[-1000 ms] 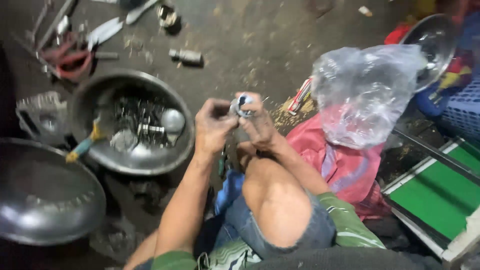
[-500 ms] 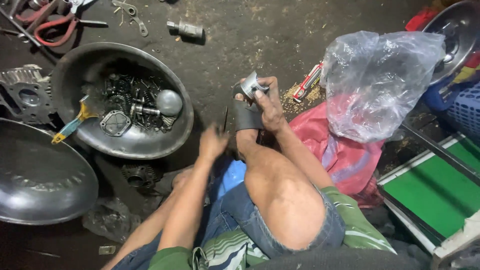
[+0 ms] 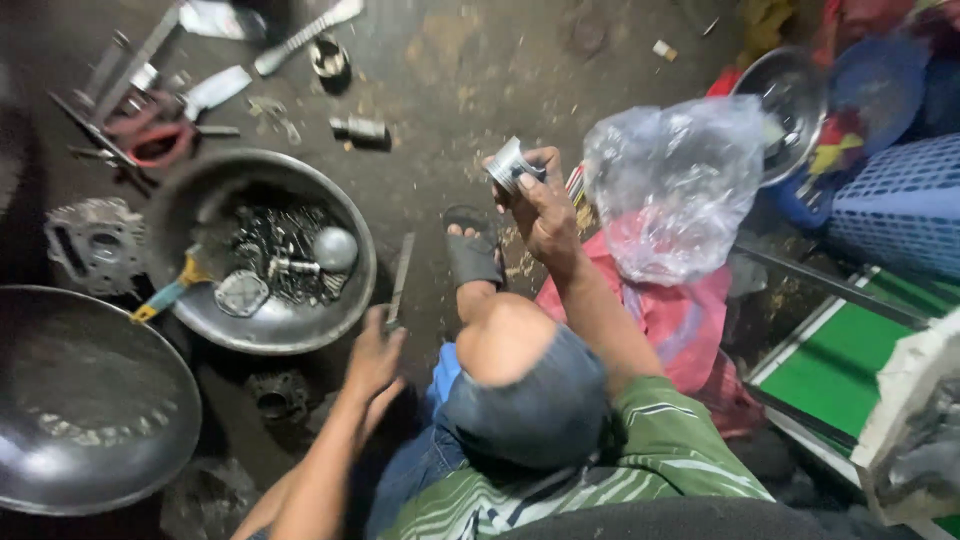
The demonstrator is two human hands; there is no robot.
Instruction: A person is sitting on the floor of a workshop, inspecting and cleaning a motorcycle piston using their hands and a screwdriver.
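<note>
The right hand (image 3: 545,215) is raised in front of the knee, its grip closed around a small silvery piston (image 3: 508,165) whose short axis tilts up and leftward. The left hand (image 3: 372,355) is low, at the near end of a flat metal file (image 3: 400,280) that lies on the floor, long axis running away from the person toward the sandalled foot (image 3: 472,250); its fingers seem curled onto the file's end (the view is dim there). The file is just beside the round metal basin (image 3: 355,300) of parts, well below the piston.
</note>
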